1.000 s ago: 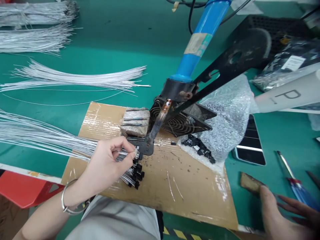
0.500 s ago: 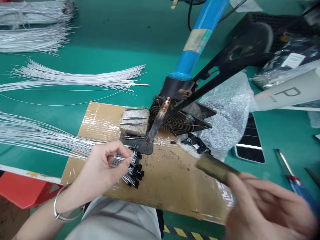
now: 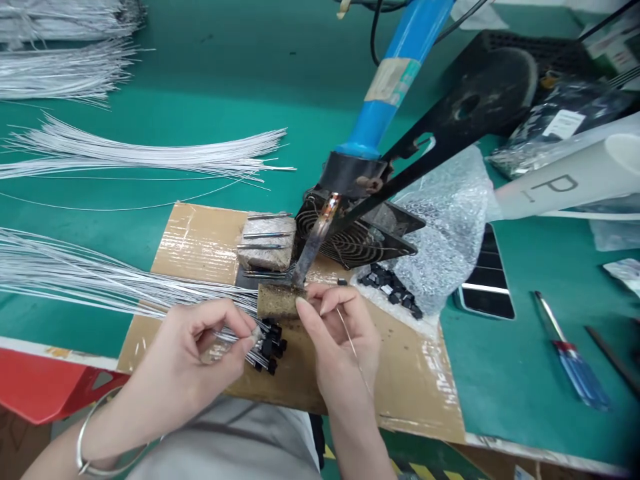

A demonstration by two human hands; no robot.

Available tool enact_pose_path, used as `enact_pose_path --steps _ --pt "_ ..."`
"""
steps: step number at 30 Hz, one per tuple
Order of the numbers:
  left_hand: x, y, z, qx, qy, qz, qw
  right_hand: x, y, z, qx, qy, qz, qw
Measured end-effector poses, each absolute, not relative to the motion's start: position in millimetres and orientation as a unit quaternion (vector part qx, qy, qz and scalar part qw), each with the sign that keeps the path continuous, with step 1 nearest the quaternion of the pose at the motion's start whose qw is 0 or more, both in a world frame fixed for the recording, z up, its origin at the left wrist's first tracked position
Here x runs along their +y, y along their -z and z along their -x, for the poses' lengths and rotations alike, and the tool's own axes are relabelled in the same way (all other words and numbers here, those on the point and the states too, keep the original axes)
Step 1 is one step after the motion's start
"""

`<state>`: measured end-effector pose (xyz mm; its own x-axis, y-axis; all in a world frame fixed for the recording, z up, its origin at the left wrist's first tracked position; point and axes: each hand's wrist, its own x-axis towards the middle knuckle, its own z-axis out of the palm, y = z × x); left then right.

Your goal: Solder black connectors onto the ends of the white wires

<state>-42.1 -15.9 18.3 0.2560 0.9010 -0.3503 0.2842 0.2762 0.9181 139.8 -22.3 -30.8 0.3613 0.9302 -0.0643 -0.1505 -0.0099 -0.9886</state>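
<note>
My right hand holds a flat brown sponge between thumb and fingers, just under the tip of a blue-handled soldering iron; I cannot tell whether they touch. A thin wire, looking like solder, also runs through this hand. To the left, my left hand pinches something small and whitish that I cannot make out. Beside its fingertips lie black connectors on the ends of a bundle of white wires, partly hidden by the hand.
The iron hangs from a black bracket above a small fan. A block with metal pins rests on cardboard. To the right are loose black connectors, bubble wrap, a phone and a screwdriver.
My right hand has brought the sponge leftward from the right side to the iron's tip. The left hand keeps its pinch at nearly the same place. The view has shifted slightly.
</note>
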Motion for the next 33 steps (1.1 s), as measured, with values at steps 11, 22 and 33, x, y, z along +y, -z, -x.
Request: enact_pose_path --steps 11,22,33 --pt "-9 -18 37 0.558 -0.277 -0.550 0.556 -29 46 -160 -0.413 -0.352 0.651 0.530" --pt "8 -13 16 0.580 -0.248 -0.557 0.541 -55 35 -169 -0.528 -0.210 0.673 0.474" --pt "15 -12 8 0.581 -0.250 -0.570 0.524 -53 18 -158 -0.545 -0.293 0.632 0.467"
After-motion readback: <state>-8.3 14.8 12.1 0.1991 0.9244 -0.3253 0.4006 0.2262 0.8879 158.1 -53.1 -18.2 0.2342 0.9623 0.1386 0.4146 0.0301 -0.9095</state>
